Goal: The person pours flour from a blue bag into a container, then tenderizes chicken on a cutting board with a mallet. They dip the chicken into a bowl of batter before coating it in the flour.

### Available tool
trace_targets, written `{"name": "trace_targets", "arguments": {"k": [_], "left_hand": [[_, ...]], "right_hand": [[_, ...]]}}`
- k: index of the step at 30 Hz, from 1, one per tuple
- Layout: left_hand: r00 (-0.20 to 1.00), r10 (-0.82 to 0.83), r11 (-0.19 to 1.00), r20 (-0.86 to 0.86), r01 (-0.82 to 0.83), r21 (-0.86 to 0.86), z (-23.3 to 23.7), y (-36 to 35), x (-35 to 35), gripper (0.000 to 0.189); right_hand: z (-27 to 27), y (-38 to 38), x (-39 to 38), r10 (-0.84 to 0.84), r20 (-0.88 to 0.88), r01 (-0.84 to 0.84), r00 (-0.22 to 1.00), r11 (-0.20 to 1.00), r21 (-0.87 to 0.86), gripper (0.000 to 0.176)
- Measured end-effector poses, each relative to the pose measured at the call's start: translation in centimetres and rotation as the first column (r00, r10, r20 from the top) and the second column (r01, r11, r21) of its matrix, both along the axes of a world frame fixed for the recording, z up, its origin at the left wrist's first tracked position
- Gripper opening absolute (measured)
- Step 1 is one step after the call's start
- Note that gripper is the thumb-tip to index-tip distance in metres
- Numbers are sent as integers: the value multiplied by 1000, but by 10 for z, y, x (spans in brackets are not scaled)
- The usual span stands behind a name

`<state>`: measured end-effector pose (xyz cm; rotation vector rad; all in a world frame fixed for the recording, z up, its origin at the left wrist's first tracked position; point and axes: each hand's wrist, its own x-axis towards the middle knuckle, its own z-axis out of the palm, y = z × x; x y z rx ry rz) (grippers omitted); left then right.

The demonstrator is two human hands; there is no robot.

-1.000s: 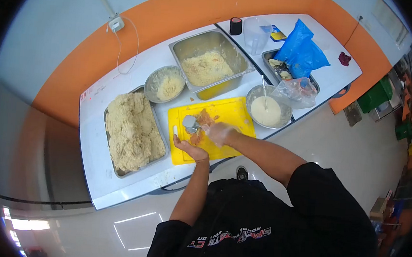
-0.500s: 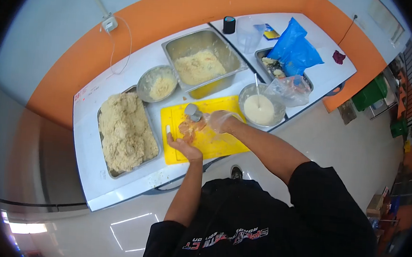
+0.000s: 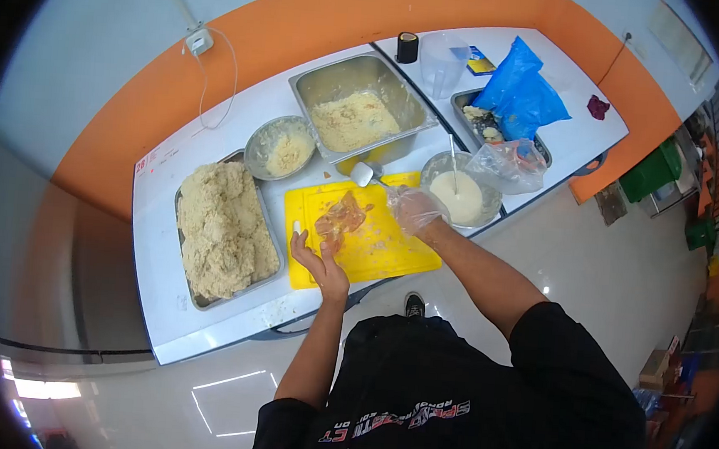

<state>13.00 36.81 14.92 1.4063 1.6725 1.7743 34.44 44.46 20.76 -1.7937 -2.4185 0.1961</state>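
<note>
A flattened piece of raw meat (image 3: 342, 217) lies on the yellow cutting board (image 3: 391, 252). My right hand (image 3: 412, 206), in a clear plastic glove, grips the handle of a metal meat mallet (image 3: 363, 174) raised over the board's far edge. My left hand (image 3: 317, 261) rests open at the board's near left, fingers spread, touching the meat's near end.
A tray heaped with breadcrumbs (image 3: 221, 230) stands left of the board. Behind are a small bowl of crumbs (image 3: 281, 146), a deep steel pan (image 3: 354, 116) and a bowl of white batter (image 3: 462, 194) with a utensil. A blue bag (image 3: 519, 90) lies on the right table.
My right hand has lifted the mallet off the meat and swung it up to the board's far edge. My left hand has stayed at the meat's near end.
</note>
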Motion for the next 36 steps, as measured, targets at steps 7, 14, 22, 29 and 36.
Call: {"name": "trace_targets", "arguments": {"k": [7,14,22,29,36], "left_hand": [[977,-201,978,74,204,-34,22,-49,-41,35],[487,-263,948,833,290,129,39,-30,-33,45],[625,-266,888,734,454,-65,39,0,-37,51],[720,-281,914,635,403,-52,15,-21,-62,54],[805,-243,933,541,346,-95,4,-38,-62,48]], "right_hand": [[-13,-13,-20,-143,126,124,982,981,149,22],[11,22,-99,485,-99,-494,869,863,-107,25],[12,52,-127,416,124,-364,901,878,-310,31],[9,61,-118,644,131,-580,754,746,-326,34],[12,65,-107,643,147,-578,751,749,-323,38]]}}
